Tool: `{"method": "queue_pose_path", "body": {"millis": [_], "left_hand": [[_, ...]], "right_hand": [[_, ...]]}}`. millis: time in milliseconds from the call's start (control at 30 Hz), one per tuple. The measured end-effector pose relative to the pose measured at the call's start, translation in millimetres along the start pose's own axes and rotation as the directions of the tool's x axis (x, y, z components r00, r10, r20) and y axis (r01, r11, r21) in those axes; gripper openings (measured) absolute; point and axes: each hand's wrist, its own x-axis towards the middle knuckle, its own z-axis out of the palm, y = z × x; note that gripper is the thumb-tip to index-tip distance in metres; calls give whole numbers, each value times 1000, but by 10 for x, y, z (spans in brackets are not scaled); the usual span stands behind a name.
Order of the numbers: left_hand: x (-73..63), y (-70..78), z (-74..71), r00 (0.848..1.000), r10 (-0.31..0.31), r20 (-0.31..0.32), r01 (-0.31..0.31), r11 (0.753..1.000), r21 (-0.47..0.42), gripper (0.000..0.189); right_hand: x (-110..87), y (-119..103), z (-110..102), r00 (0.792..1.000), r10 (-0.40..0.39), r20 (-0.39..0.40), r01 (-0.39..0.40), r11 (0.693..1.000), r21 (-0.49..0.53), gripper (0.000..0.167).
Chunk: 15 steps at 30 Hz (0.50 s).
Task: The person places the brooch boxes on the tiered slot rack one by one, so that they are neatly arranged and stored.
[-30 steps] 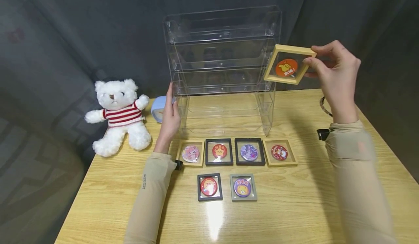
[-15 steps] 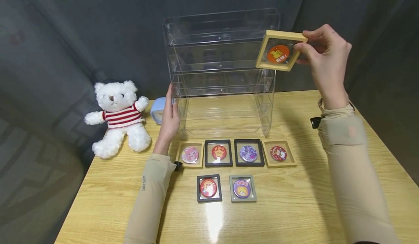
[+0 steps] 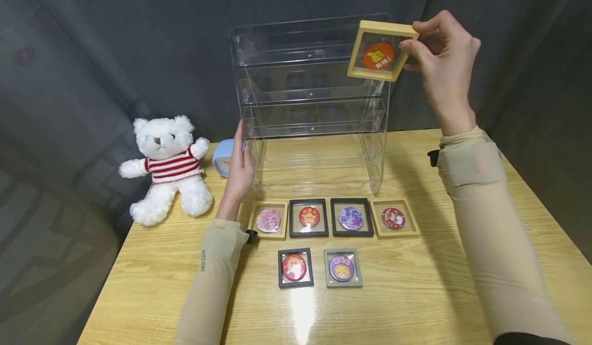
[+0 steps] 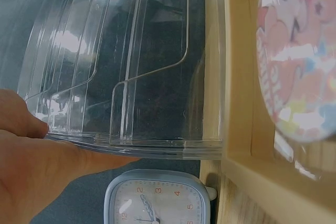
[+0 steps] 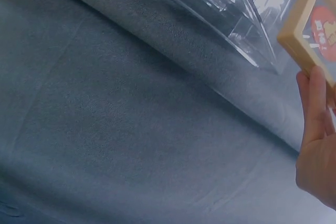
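Note:
My right hand [image 3: 447,67] pinches one side of a pale yellow square frame [image 3: 388,28]. Inside the frame is an orange round badge [image 3: 378,56] with a yellow thumbs-up. The frame is held up, slightly tilted, and overlaps the upper right of a clear tiered display rack [image 3: 314,99] in the head view. My left hand [image 3: 240,170] rests against the rack's left side panel. Its fingers lie straight along the outer face, with the thumb at the front edge, as the left wrist view shows. The right wrist view has the frame's corner [image 5: 287,38] close by the rack.
Framed badges lie before the rack: a row with yellow frames [image 3: 393,232] and black frames [image 3: 352,233], then a black frame [image 3: 296,284] and a grey frame [image 3: 344,283] nearer. A white teddy bear [image 3: 168,165] and blue clock [image 4: 157,174] stand left. Dark curtains hang behind.
My right hand has carried the yellow frame up and to the left, from beside the rack to in front of its upper right tiers. The left hand stays on the rack's side.

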Motion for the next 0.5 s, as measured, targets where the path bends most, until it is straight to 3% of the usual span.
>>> {"method": "queue_pose_path", "body": {"millis": [500], "left_hand": [[-15, 19, 42, 1000, 1, 3, -1, 1000, 7, 62]], "right_hand": [[138, -55, 139, 999, -21, -37, 20, 1000, -5, 24]]}}
